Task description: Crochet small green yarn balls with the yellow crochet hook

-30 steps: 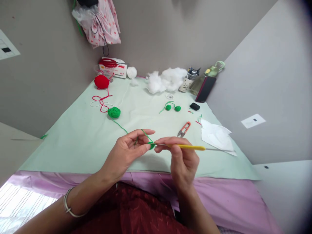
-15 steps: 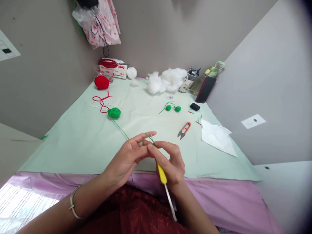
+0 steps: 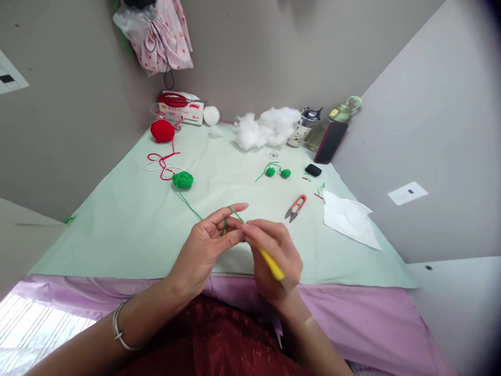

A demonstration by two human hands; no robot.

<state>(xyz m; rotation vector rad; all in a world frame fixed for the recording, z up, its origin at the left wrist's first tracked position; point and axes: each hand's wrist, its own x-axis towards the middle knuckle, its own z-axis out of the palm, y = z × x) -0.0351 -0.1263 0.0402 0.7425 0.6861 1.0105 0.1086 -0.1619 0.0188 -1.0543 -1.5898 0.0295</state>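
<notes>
Above the pale-green tablecloth (image 3: 136, 224), the left hand (image 3: 201, 250), strung with green yarn (image 3: 237, 214), pinches green crochet work (image 3: 244, 239) (mostly hidden from view) while the right hand (image 3: 278, 256) grasps a yellow-handled crochet hook (image 3: 272, 264).

On table (image 3: 129, 230): snips (image 3: 295, 211) behind right hand (image 3: 276, 256) | nearest yarn ball (image 3: 182, 180) behind left hand (image 3: 207, 245) | stuffing (image 3: 270, 128) left of cup (image 3: 299, 133) | phone (image 3: 331, 142) before bottle (image 3: 319, 134) | paper (image 3: 348, 219) right of snips

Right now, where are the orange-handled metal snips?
In the head view, the snips lie right of centre on pale green cloth, beyond the right hand, left of the white sheet.
</notes>
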